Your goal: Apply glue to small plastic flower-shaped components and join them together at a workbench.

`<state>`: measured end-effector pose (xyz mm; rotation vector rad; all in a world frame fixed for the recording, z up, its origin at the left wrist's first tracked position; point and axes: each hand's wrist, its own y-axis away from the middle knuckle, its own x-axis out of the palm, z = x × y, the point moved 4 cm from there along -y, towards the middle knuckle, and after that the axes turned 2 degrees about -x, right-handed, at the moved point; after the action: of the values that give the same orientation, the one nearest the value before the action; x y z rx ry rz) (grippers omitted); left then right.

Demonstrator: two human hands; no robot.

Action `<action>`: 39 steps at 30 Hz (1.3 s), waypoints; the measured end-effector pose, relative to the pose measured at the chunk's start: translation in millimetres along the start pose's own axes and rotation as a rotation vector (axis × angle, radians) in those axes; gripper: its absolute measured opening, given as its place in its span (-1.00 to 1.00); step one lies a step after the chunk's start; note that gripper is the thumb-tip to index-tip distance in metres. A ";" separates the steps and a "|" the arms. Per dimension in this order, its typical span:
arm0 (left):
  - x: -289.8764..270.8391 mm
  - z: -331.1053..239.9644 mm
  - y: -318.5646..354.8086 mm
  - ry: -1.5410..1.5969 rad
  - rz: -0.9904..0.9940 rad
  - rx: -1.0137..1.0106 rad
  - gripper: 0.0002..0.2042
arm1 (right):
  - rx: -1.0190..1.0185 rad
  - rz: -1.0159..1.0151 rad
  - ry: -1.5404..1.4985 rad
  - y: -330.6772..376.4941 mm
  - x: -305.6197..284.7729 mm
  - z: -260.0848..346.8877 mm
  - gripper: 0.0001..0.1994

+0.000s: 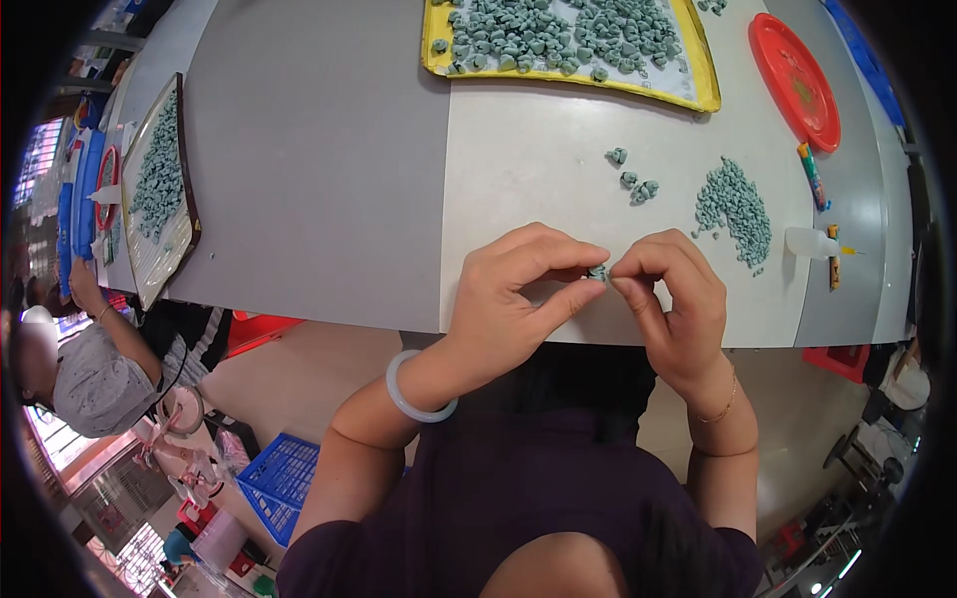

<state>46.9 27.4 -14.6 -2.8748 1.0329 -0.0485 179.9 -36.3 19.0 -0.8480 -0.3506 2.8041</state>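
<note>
Above the near edge of the table, my left hand (508,294) pinches a small grey-green piece (597,271) between thumb and forefinger. My right hand (680,291) is closed in a pinch right beside that piece; whatever its fingertips hold is too small or hidden to name. A few larger grey-green pieces (629,180) lie on the white tabletop just beyond my hands. To their right spreads a heap of tiny grey-green bits (733,207).
At the back, a yellow-rimmed tray (714,85) carries many grey-green pieces. A red round plate (795,80), a colourful tube (812,174) and a white squeeze bottle (809,243) are on the right. Another tray (185,159) stands far left, near a person (110,374).
</note>
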 end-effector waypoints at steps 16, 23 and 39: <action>-2.6 -1.5 -0.2 -0.051 0.050 0.054 -0.79 | 0.297 0.022 -0.340 1.1 4.3 -18.5 -0.87; -4.4 2.8 1.1 0.217 0.026 -0.021 -0.81 | 0.257 -0.020 -0.595 6.8 13.9 -23.3 -0.88; -4.4 4.6 2.9 0.230 0.045 -0.105 -0.82 | -0.039 -0.156 -0.209 10.6 14.1 -15.8 -0.82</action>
<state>41.9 28.2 -19.4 -2.9922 1.1696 -0.3390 176.1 -40.3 -4.0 -0.5099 -0.4817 2.7521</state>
